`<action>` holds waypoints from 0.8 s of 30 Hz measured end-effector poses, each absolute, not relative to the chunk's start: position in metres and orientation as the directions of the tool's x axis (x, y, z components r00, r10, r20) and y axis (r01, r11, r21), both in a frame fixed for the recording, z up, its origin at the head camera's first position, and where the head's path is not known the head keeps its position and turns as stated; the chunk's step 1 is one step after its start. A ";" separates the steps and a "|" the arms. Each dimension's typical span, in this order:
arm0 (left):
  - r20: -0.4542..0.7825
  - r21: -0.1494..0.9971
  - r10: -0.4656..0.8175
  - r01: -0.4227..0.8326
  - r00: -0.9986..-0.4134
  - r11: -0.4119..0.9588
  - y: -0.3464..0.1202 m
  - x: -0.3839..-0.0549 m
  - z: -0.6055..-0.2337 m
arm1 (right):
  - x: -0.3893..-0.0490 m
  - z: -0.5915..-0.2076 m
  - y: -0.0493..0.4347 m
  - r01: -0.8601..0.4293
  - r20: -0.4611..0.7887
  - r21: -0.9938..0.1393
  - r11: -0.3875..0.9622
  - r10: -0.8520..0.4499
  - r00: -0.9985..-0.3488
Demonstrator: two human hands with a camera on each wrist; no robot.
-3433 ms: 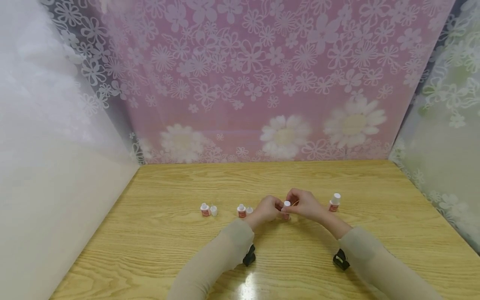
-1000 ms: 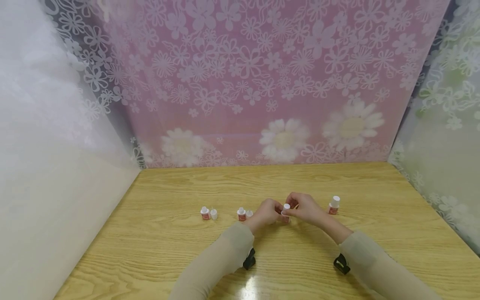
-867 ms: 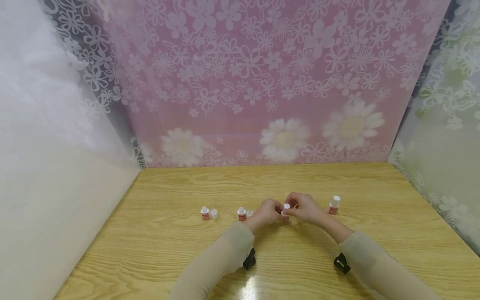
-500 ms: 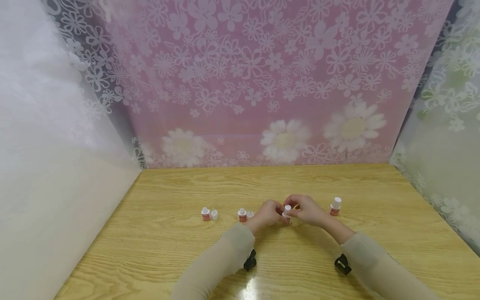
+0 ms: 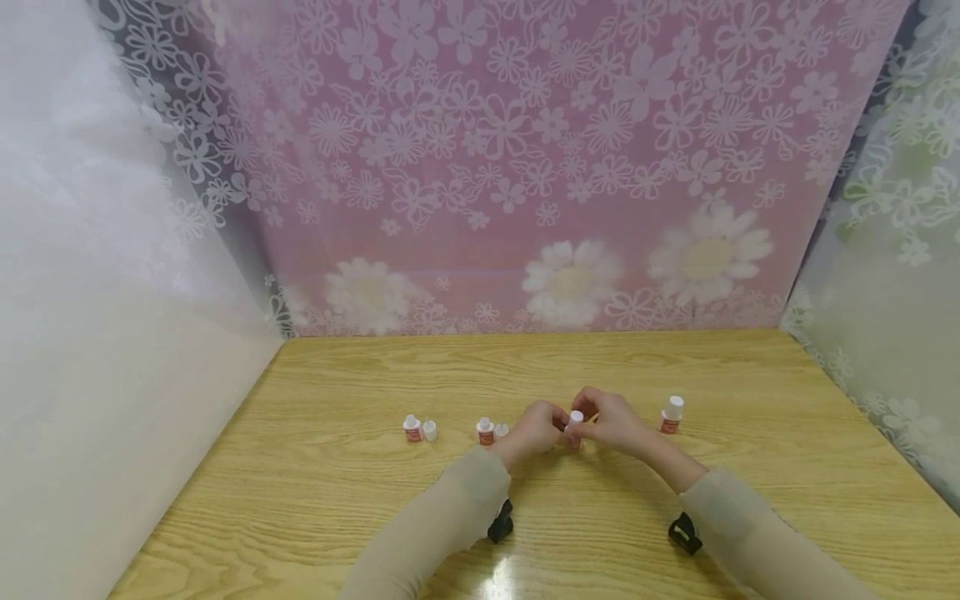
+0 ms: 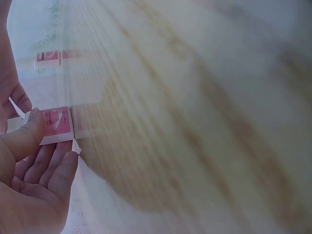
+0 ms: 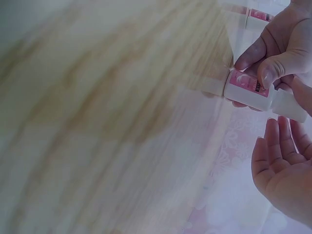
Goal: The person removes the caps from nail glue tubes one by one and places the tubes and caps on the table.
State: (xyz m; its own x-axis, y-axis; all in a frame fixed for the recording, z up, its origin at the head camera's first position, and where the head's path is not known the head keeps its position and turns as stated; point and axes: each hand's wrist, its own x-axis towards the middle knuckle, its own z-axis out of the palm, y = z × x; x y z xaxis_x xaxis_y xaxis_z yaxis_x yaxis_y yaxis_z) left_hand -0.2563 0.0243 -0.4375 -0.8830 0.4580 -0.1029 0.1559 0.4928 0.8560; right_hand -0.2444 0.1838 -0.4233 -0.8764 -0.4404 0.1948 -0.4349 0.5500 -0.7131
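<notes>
A small white bottle (image 7: 247, 92) with a pink-red label stands upright on the table. My left hand (image 5: 536, 429) grips its body, the thumb lying over the label in both wrist views. The white cap (image 5: 576, 416) sits at the top of this bottle; my right hand (image 5: 615, 421) pinches it with the thumb and a finger. In the right wrist view the other fingers (image 7: 279, 146) of that hand stay extended, away from the cap. How tightly the cap sits cannot be seen.
Left of the hands stand two uncapped bottles, one at far left (image 5: 412, 428) and one nearer (image 5: 485, 430). Each has a white cap with an upright thin tip beside it: the far cap (image 5: 430, 430) and the near cap (image 5: 502, 431). A capped bottle (image 5: 671, 415) stands right.
The right hand's fingers have shifted slightly about the cap. The left hand keeps its grip, and the bottle stays in place. The head view has tipped a little.
</notes>
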 end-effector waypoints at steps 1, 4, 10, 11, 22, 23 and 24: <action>-0.104 0.856 0.458 0.155 -0.883 0.493 0.024 -0.256 -0.438 | -0.244 -0.423 0.184 -0.432 0.194 -0.714 0.551 -0.437 -0.878; -0.103 0.859 0.460 0.155 -0.882 0.489 0.024 -0.257 -0.439 | -0.244 -0.423 0.183 -0.423 0.188 -0.716 0.555 -0.431 -0.883; -0.093 0.857 0.465 0.167 -0.881 0.488 0.024 -0.258 -0.441 | -0.243 -0.421 0.184 -0.429 0.183 -0.715 0.552 -0.445 -0.877; -0.093 0.856 0.467 0.168 -0.879 0.488 0.024 -0.258 -0.440 | -0.243 -0.421 0.184 -0.435 0.183 -0.716 0.547 -0.454 -0.872; -0.106 0.871 0.457 0.139 -0.883 0.471 0.024 -0.257 -0.439 | -0.243 -0.418 0.185 -0.456 0.169 -0.737 0.499 -0.517 -0.839; -0.109 0.870 0.456 0.137 -0.883 0.474 0.024 -0.257 -0.439 | -0.243 -0.418 0.185 -0.459 0.172 -0.735 0.499 -0.518 -0.838; -0.111 0.868 0.455 0.136 -0.883 0.477 0.024 -0.257 -0.439 | -0.244 -0.419 0.186 -0.460 0.173 -0.732 0.502 -0.516 -0.839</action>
